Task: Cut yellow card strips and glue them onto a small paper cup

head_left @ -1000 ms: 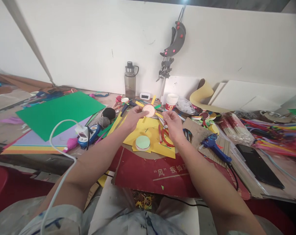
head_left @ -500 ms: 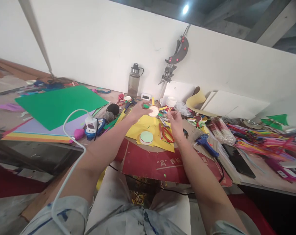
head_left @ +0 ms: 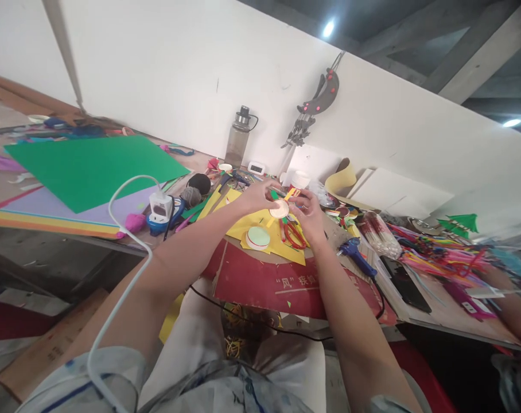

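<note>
Between my two hands is a small round disc (head_left: 279,209) with a pale face, and yellow and green paper strips stick out from its rim. My left hand (head_left: 259,197) pinches it from the left. The fingers of my right hand (head_left: 309,215) close at its right edge, around a yellow strip (head_left: 293,194). Below lies a second disc (head_left: 257,237) with a pale green top, resting on yellow paper (head_left: 286,250). Red-handled scissors (head_left: 294,236) lie under my right hand, partly hidden.
A blue glue gun (head_left: 357,256) and a black phone (head_left: 404,284) lie at right, near colourful pipe cleaners (head_left: 450,252). A bottle (head_left: 238,139) stands by the wall. At left are a green sheet (head_left: 92,172) and a corded white charger (head_left: 160,207). Another person's arm (head_left: 505,307) shows far right.
My right hand has moved in from beside the disc to its right edge. The disc has turned in my fingers. The camera view has tilted and shifted right.
</note>
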Demonstrator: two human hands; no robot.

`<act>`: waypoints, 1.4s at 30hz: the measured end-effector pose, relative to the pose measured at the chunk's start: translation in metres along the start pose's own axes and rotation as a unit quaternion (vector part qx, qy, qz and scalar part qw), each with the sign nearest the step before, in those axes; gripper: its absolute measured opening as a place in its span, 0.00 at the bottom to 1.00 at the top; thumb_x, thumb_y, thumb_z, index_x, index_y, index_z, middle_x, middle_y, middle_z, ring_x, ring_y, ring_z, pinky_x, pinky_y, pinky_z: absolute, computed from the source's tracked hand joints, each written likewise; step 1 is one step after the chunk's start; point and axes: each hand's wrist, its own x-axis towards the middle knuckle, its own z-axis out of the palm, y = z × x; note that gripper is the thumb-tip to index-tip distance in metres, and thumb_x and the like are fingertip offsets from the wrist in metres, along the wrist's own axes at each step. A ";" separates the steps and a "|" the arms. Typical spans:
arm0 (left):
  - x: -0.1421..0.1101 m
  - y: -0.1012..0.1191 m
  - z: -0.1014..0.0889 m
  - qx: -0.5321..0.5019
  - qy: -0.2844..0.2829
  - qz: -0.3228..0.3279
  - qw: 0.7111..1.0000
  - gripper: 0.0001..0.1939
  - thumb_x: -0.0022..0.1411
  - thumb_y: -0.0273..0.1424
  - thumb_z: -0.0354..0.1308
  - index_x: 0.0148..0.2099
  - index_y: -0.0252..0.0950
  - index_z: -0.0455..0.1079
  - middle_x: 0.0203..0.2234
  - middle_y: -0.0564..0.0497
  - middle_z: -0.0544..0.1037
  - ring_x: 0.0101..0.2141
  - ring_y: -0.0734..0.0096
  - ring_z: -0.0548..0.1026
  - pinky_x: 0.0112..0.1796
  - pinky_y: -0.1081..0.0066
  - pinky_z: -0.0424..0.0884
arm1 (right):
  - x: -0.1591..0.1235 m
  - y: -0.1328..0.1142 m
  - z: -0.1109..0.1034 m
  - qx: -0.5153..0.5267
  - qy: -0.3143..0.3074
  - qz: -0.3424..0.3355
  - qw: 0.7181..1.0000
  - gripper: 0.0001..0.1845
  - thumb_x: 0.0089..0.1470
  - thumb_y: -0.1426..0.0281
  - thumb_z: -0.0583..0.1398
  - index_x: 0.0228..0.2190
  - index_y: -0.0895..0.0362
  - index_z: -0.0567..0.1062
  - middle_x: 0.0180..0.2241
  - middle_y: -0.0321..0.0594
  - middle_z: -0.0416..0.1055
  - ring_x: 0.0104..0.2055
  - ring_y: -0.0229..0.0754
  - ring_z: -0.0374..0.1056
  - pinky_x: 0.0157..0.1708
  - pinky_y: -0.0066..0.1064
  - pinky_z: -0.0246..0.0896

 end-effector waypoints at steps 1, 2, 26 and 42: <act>0.000 0.000 0.002 -0.003 -0.008 0.005 1.000 0.29 0.41 0.29 0.74 0.49 0.34 0.78 0.35 0.49 0.81 0.30 0.68 0.73 0.34 0.68 0.65 | -0.001 0.000 0.000 0.012 -0.017 0.007 1.000 0.36 0.48 0.54 0.71 0.55 0.52 0.68 0.43 0.40 0.80 0.46 0.45 0.73 0.49 0.39 0.66; -0.001 0.000 0.003 -0.008 -0.017 0.007 1.000 0.30 0.41 0.29 0.74 0.50 0.34 0.78 0.36 0.49 0.81 0.31 0.68 0.74 0.34 0.68 0.66 | -0.001 0.001 0.001 0.024 -0.030 0.017 0.999 0.37 0.47 0.54 0.72 0.54 0.52 0.69 0.41 0.38 0.80 0.44 0.45 0.74 0.48 0.39 0.67; -0.010 -0.006 0.021 -0.150 -0.026 -0.158 0.976 0.24 0.45 0.49 0.75 0.34 0.33 0.79 0.32 0.47 0.79 0.33 0.71 0.72 0.39 0.66 0.64 | 0.009 0.013 0.006 0.208 0.048 0.171 0.962 0.31 0.33 0.53 0.77 0.37 0.53 0.75 0.32 0.33 0.79 0.34 0.40 0.75 0.38 0.33 0.70; -0.012 -0.001 0.019 -0.118 -0.021 -0.189 0.975 0.33 0.49 0.62 0.67 0.35 0.35 0.78 0.32 0.45 0.79 0.36 0.65 0.72 0.36 0.66 0.63 | 0.011 0.022 0.010 0.240 0.108 0.173 0.949 0.32 0.29 0.59 0.78 0.36 0.52 0.74 0.28 0.30 0.79 0.29 0.38 0.74 0.33 0.30 0.71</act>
